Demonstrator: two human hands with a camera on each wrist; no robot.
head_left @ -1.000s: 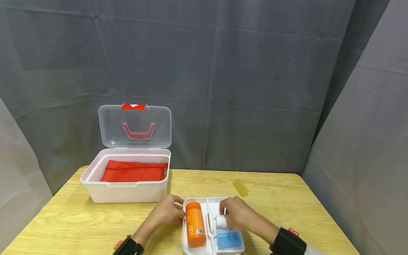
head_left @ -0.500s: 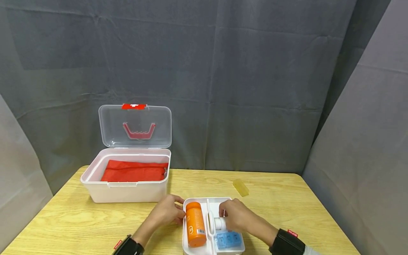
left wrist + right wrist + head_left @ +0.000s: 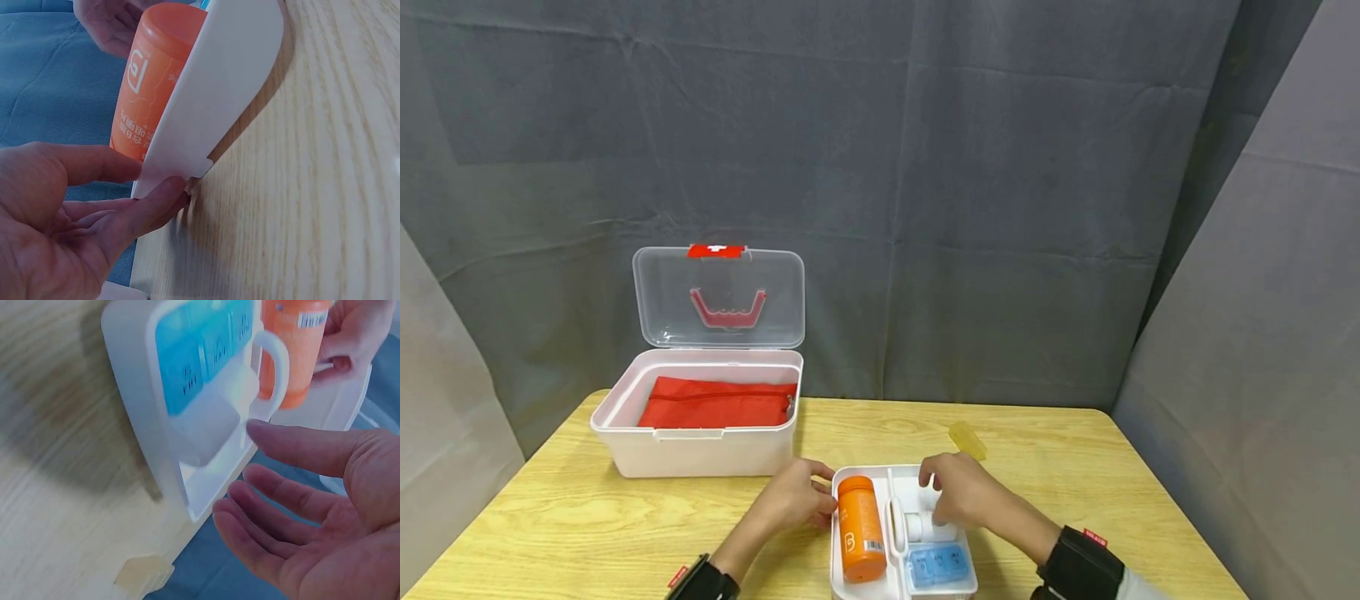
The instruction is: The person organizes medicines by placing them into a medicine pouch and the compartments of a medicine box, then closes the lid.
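Observation:
A white divided tray (image 3: 907, 486) with a central handle (image 3: 897, 527) stands at the table's front. My left hand (image 3: 799, 496) is at its left edge; in the left wrist view the thumb and fingers pinch the corner of the tray wall (image 3: 219, 81). An orange bottle (image 3: 861, 531) lies in the left compartment. On the right, a small white bottle (image 3: 927, 527) lies beside a blue pill organizer (image 3: 938, 565). My right hand (image 3: 966, 493) hovers over the right rim, fingers spread and loosely bent; the right wrist view shows nothing between them, close by the white bottle (image 3: 209, 425).
A white box (image 3: 700, 454) with its clear lid (image 3: 718, 275) raised stands at the back left and holds a red pouch (image 3: 718, 404). A small yellow piece (image 3: 967, 440) lies behind the tray on the wooden table (image 3: 1075, 475).
My right hand has let go of the small white bottle and lifted slightly up and away, its fingers opening. The left hand stays at the tray's edge.

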